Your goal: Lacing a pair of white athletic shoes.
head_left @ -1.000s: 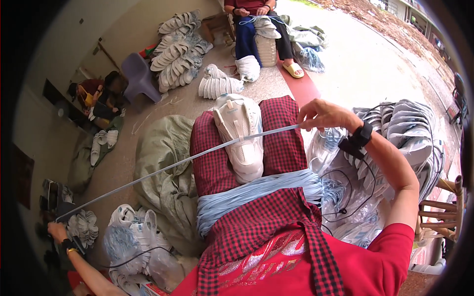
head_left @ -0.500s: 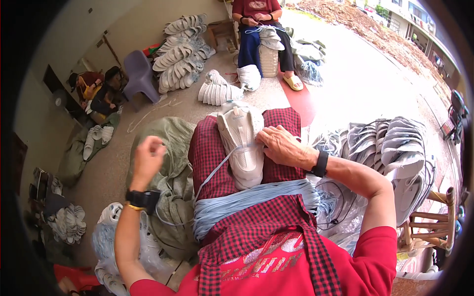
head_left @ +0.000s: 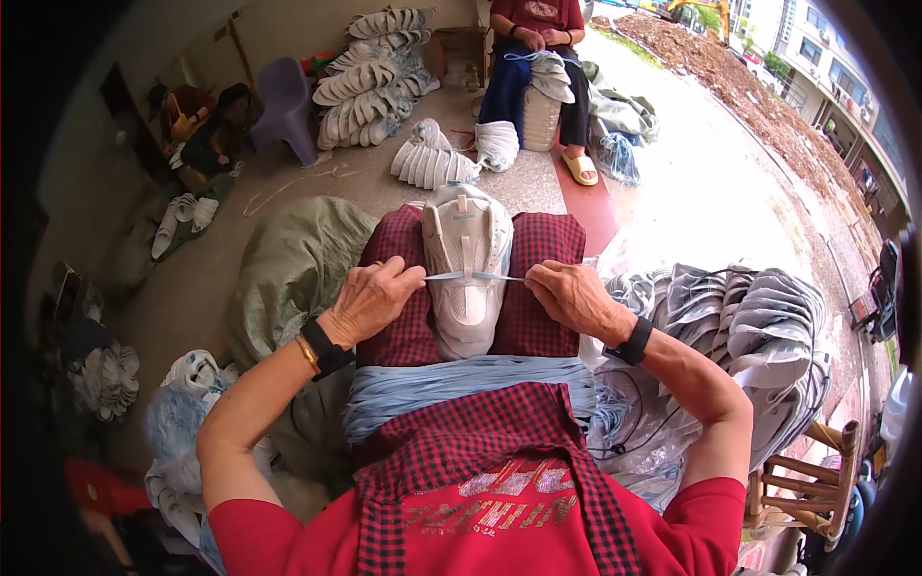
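**Lace Pulled Flat Across a White Shoe Upper**

While it lies sole-down on the red-checked cloth (head_left: 538, 317) over the person's lap, the white shoe upper (head_left: 467, 264) points its heel end toward 12 o'clock, close to the middle of the view. A pale blue lace (head_left: 477, 276) runs straight across its tongue from 9 to 3 o'clock. The left hand (head_left: 370, 300) sits just beside the shoe at its 9 o'clock, fingers curled in and pressed together, with thumb and forefinger pinching the lace's left end. The right hand (head_left: 573, 298) mirrors it at 3 o'clock, fingers bunched, nipping the lace's right end. Both wrists carry dark bands, and the left also a thin gold bangle.

At 6 o'clock from the shoe, a thick bundle of pale blue laces (head_left: 461, 384) lies across the lap, touching the cloth. At 9 o'clock of the lap lies a grey-green sack (head_left: 288, 269) on the floor. At 3 o'clock, a heap of grey shoe uppers (head_left: 749, 326) stands near the right forearm, with a wooden chair (head_left: 807, 470) beyond it toward 4 o'clock. Toward 12 o'clock, well apart, another person (head_left: 538, 58) sits with a shoe upper on the knees, and stacks of white uppers (head_left: 370, 82) lie at 11 o'clock beside a purple plastic chair (head_left: 288, 106).
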Available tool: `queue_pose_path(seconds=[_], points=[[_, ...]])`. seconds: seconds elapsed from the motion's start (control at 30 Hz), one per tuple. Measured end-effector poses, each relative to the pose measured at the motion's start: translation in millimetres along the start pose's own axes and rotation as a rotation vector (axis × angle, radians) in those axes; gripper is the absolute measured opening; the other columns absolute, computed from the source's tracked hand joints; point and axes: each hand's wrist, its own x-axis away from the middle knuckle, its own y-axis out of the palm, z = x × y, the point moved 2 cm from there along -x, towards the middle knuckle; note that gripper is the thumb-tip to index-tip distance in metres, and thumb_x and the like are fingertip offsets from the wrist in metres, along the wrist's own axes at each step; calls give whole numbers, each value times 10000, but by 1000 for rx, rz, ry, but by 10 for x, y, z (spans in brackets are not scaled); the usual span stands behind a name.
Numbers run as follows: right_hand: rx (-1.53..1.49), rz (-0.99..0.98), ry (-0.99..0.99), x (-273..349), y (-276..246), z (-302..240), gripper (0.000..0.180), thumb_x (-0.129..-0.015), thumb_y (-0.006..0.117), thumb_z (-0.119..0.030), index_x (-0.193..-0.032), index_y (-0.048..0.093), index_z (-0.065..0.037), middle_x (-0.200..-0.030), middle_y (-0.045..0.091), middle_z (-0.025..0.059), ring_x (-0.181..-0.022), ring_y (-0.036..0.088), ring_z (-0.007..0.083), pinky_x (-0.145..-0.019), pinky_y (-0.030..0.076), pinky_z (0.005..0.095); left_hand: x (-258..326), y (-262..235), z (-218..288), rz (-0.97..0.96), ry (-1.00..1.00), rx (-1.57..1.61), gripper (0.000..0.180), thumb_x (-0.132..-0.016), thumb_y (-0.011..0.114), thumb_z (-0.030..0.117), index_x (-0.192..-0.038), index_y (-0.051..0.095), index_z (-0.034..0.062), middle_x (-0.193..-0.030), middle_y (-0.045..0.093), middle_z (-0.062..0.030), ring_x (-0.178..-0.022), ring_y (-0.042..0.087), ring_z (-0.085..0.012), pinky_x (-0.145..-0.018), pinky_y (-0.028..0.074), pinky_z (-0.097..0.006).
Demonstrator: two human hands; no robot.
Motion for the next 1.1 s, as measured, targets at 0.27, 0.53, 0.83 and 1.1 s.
queue_pose_path(seconds=[0.27, 0.53, 0.83, 1.1], points=[[263, 84, 213, 882, -1310, 447, 57, -928, 597, -62, -937, 621, -11, -774, 640, 156, -621, 635, 308, -560, 502, 401, 1143, -1192, -856, 162, -312, -178, 147, -914, 552, 15, -1033, 618, 68, -943, 630, -155, -851, 639, -404, -693, 517, -460], [812, 257, 499, 2182, -3280, 686, 187, -982, 550, -98, -1057, 662, 32, -978, 705, 199, -918, 690, 361, -796, 527, 405, 3056, -2682, -1787, 345, -647, -532, 258, -1040, 466, 125, -1184, 600, -40, -1161, 655, -215, -1078, 630, -387, -900, 506, -405], [1304, 265, 657, 2940, -4595, 651, 237, -1008, 504, -143, -1142, 672, -43, -1020, 728, 158, -915, 703, 328, -790, 545, 391, 4582, -3546, -2031, 390, -815, -747, 338, -1061, 440, 144, -1297, 555, -68, -1276, 629, -221, -1198, 602, -345, -1009, 473, -367], [1541, 465, 490, 3149, -4588, 474, 258, -996, 501, -144, -1166, 683, -76, -1015, 734, 141, -851, 706, 313, -745, 550, 387, 5396, -4092, -2051, 482, -826, -975, 320, -1052, 454, 130, -1304, 564, -35, -1215, 634, -195, -1135, 612, -359, -948, 492, -391]])
